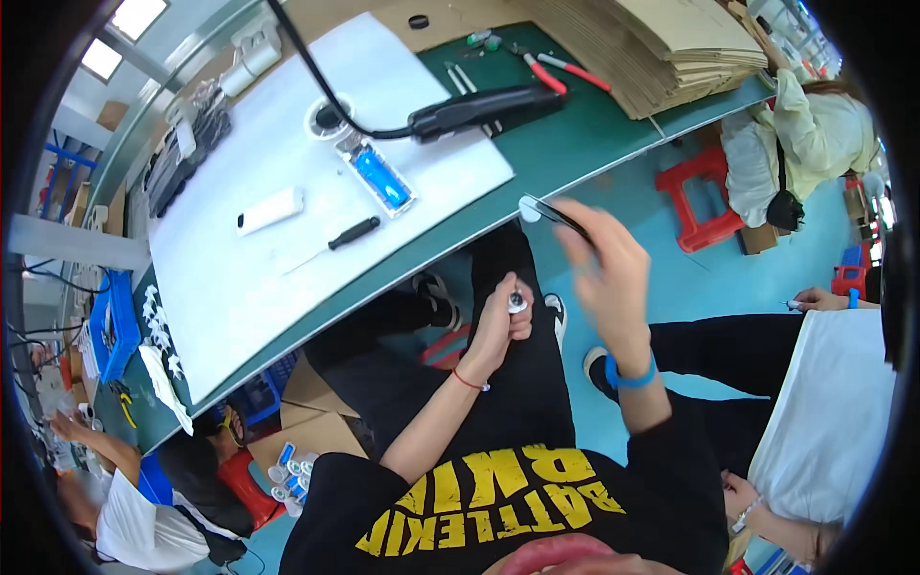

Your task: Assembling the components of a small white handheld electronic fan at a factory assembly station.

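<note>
Black, yellow-printed fabric shirt [498,503] lies nearest. Left hand [494,326] clasps a small, round, silver-white part [517,303] over black trousers [537,379], presumably steadying it; right hand [610,273] pinches a slim, dark, tweezer-like tool [563,218], pale round piece [529,209] at its tip.

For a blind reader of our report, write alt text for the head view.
A person's right hand holds dark tweezers with a pale round piece at their tip, while the left hand grips a small round part. On the green table, a white sheet bears an opened blue-and-white device, a white casing and a screwdriver.
</note>
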{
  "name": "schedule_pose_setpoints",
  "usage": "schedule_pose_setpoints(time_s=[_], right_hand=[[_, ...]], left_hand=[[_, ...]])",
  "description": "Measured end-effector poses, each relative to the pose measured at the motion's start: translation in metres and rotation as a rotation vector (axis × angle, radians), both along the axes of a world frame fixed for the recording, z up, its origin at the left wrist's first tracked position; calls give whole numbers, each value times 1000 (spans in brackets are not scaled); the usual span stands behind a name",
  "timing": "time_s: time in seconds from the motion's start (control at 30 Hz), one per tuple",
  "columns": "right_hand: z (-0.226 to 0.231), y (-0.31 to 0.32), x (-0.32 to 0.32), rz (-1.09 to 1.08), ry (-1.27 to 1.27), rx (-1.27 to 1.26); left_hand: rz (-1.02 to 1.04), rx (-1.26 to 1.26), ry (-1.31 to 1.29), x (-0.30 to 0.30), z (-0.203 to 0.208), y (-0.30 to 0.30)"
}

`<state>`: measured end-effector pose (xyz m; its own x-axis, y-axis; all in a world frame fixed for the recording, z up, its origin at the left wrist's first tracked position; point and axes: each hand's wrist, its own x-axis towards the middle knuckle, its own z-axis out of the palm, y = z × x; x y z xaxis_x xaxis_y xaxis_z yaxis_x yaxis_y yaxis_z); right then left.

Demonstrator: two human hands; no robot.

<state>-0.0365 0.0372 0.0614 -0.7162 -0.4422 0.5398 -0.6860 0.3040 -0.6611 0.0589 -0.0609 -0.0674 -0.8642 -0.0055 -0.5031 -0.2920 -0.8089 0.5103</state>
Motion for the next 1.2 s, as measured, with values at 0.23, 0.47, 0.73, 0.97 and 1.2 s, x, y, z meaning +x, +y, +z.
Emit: schedule_pose_setpoints(time_s=[0.23,0.47,0.73,0.97,1.2], right_hand=[[-17,-100,-53,103,444,255],[-11,-89,-64,110,412,258],[-17,-91,-66,52,327,161],[1,-79,-85,-67,360,-113],[16,-95,-254,-94,-84,783]], left_hand=[[10,40,316,2,83,-22],[-4,86,388,4,93,-38],[-43,72,360,-6,90,-27],[-18,22,332,-6,83,-33],[-123,-40,291,-17,92,-9]])
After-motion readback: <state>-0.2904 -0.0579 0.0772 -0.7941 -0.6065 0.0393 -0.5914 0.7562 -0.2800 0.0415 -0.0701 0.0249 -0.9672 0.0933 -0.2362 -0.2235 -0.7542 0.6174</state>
